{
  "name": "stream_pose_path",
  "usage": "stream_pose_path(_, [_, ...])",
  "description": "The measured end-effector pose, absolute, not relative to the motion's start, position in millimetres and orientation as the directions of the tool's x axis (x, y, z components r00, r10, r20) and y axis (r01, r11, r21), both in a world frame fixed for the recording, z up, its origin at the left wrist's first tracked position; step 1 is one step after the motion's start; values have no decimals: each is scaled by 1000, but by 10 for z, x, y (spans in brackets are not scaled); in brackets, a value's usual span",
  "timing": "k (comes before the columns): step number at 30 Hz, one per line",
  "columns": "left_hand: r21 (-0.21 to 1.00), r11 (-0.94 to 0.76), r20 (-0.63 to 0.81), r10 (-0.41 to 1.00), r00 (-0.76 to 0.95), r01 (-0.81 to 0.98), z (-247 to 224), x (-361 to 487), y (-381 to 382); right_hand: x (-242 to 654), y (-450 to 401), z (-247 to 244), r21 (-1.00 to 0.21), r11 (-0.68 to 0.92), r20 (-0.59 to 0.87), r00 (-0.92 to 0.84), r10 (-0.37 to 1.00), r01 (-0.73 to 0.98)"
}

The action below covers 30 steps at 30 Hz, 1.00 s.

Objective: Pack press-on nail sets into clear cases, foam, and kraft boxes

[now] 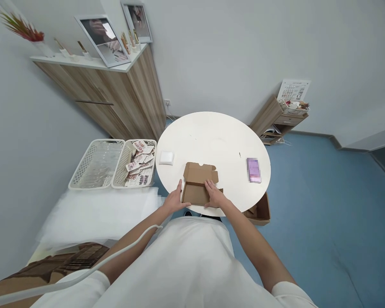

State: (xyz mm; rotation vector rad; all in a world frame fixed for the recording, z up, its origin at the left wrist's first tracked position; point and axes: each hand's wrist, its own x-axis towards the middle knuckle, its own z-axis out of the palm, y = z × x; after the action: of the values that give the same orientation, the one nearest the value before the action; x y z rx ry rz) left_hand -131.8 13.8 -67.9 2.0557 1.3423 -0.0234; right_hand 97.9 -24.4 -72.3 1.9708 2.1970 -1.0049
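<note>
A brown cardboard box (195, 193) lies with its lid raised at the near edge of the round white table (211, 132). My left hand (175, 201) is at the box's left side, thumb and fingers spread apart around its front left corner. Across the box's right side lies my right hand (214, 196), its fingers apart and touching the cardboard near the right flaps. A small white stack (166, 158) sits at the table's left, and a purple item (253, 170), blurred by pixelation, at its right.
Left of the table, one white basket (80, 171) holds clear plastic packets and another (118, 177) holds printed cards. White sheeting (105, 214) lies below them. An open carton (263, 209) stands under the table's right edge. Behind are a wooden cabinet (115, 92) and small shelf (266, 113).
</note>
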Motion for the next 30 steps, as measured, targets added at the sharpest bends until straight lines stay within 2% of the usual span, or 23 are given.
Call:
stream_pose_path(3, [479, -349, -378, 746, 549, 805, -654, -1295, 231, 973, -216, -729, -449, 16, -426, -230, 875, 893])
stream_pose_path(8, [482, -350, -430, 705, 564, 804, -672, -1228, 377, 964, -264, -710, -409, 67, -363, -230, 903, 910])
stream_pose_path(11, [499, -316, -413, 732, 542, 807, -700, -1228, 363, 1001, -435, -744, -334, -74, -221, -2, 975, 940])
stream_pose_path(13, [510, -291, -395, 756, 521, 810, -724, -1226, 332, 1061, -591, -805, -395, -267, -175, 213, 961, 879])
stream_pose_path(15, [523, -283, -380, 767, 517, 804, -748, -1204, 310, 1140, -740, -869, -549, -420, -225, 356, 907, 723])
stream_pose_path(17, [535, -285, -374, 764, 526, 795, -770, -1153, 306, 1220, -848, -899, -684, -508, -318, 412, 854, 524])
stream_pose_path(19, [549, -292, -375, 751, 543, 783, -792, -1069, 315, 1290, -898, -877, -744, -564, -413, 418, 809, 357])
stream_pose_path(21, [565, -299, -375, 737, 562, 769, -814, -962, 323, 1353, -895, -818, -749, -611, -489, 410, 770, 255])
stream_pose_path(25, [577, -299, -397, 711, 581, 760, -831, -749, 299, 1474, -810, -702, -748, -629, -524, 391, 756, 212])
stream_pose_path(30, [577, -262, -463, 675, 574, 774, -814, -590, 226, 1589, -661, -717, -683, -621, -477, 410, 777, 384])
